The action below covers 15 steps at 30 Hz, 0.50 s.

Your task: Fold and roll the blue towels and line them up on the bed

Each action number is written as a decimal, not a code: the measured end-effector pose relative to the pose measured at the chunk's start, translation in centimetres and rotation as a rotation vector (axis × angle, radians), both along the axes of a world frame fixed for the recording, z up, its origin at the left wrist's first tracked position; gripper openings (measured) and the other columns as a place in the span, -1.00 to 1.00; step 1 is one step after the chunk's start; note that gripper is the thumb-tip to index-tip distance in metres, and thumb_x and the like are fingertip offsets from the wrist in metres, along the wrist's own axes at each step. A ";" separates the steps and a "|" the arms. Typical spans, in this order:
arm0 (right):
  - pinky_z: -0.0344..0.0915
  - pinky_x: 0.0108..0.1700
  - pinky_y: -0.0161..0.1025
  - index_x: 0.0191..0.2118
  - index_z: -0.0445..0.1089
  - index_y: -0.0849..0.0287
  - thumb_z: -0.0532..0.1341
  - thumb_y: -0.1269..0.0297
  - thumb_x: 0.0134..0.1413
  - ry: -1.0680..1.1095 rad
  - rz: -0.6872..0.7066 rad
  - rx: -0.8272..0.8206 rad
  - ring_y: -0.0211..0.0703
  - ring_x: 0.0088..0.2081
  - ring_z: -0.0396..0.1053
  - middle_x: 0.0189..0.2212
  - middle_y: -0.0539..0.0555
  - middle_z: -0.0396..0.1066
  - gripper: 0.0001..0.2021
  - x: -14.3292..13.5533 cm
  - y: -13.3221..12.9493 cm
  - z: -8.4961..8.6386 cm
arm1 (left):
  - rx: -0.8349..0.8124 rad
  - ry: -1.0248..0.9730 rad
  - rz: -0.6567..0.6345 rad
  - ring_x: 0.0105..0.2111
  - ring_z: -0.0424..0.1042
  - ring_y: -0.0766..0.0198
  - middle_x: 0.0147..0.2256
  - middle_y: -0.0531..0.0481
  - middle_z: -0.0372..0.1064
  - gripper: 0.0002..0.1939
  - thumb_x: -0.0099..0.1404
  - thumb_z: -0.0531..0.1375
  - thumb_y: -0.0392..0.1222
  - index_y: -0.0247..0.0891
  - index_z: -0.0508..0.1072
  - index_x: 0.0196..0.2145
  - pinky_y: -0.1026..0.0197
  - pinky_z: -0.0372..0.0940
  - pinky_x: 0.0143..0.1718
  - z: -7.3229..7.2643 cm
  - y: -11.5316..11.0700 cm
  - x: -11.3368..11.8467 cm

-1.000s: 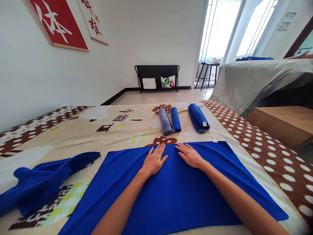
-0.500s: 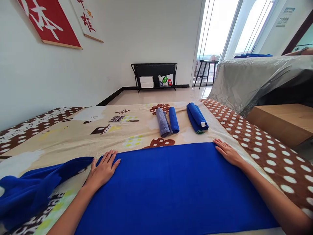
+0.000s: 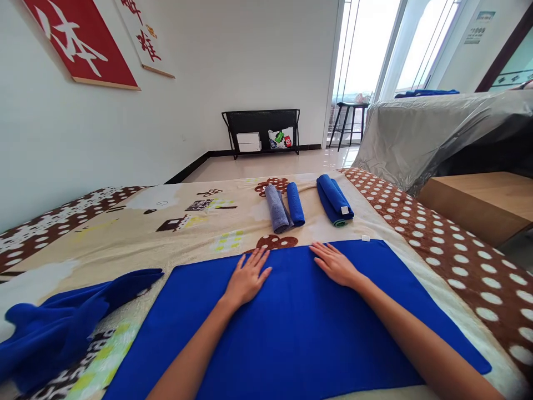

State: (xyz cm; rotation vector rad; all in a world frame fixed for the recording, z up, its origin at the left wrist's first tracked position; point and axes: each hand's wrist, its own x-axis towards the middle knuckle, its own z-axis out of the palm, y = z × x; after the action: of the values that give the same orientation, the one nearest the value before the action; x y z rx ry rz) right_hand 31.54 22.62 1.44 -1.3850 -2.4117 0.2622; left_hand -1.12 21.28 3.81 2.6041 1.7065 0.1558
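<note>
A blue cloth (image 3: 291, 328) lies spread flat on the patterned blanket (image 3: 200, 233), a small white tag at its far edge. My left hand (image 3: 247, 278) rests palm down on the cloth near the middle of that edge, fingers apart. To its right, my right hand (image 3: 335, 264) lies flat on the same cloth, fingers stretched out. Beyond the cloth are a grey rolled towel (image 3: 277, 210), a slim blue roll (image 3: 295, 204) beside it, and a thicker blue roll (image 3: 335, 200) with a white label. A crumpled blue cloth (image 3: 70, 316) lies at the left.
At the right stand a wooden box (image 3: 478, 200) and furniture under a plastic cover (image 3: 400, 133). A black rack (image 3: 262, 119) is by the far wall, with a black stool (image 3: 352, 114) near the window.
Both hands have moved inward from the cloth's two far corners toward the middle of its far edge. The corners and the white tag are now uncovered.
</note>
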 end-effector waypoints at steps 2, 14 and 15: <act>-0.13 0.41 0.06 0.38 0.06 0.03 -0.17 -0.01 0.39 0.004 -0.108 -0.015 -0.11 0.39 -0.07 0.36 0.02 0.02 -0.45 6.5 -0.4 -0.3 | 0.002 0.005 0.105 0.39 -0.11 0.09 0.40 -0.06 -0.14 -0.39 0.47 -0.18 0.09 -0.11 -0.06 0.39 -0.21 -0.15 0.34 -0.2 -0.5 -6.7; -0.28 0.41 0.21 0.39 0.01 0.24 -0.22 -0.05 0.36 -0.037 -0.450 -0.033 0.08 0.41 -0.21 0.39 0.20 -0.10 -0.34 13.2 -4.5 -0.1 | 0.143 0.142 0.428 0.38 -0.08 0.08 0.38 -0.10 -0.07 -0.37 0.42 -0.17 0.06 -0.22 0.07 0.36 -0.26 -0.37 0.36 0.1 -4.7 -14.5; -0.31 0.42 0.14 0.41 -0.03 0.15 -0.19 -0.06 0.36 -0.040 -0.399 -0.031 0.00 0.42 -0.24 0.40 0.11 -0.14 -0.36 11.2 -5.7 0.3 | 0.137 0.130 0.347 0.39 -0.09 0.11 0.39 -0.05 -0.09 -0.36 0.44 -0.17 0.08 -0.17 0.01 0.38 -0.21 -0.30 0.37 0.5 -5.8 -12.2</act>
State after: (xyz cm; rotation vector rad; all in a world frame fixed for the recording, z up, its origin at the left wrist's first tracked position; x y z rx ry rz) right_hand 42.72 16.87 1.78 -1.8582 -2.1054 0.1700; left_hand -13.28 15.45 4.34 2.4287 2.2601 0.1146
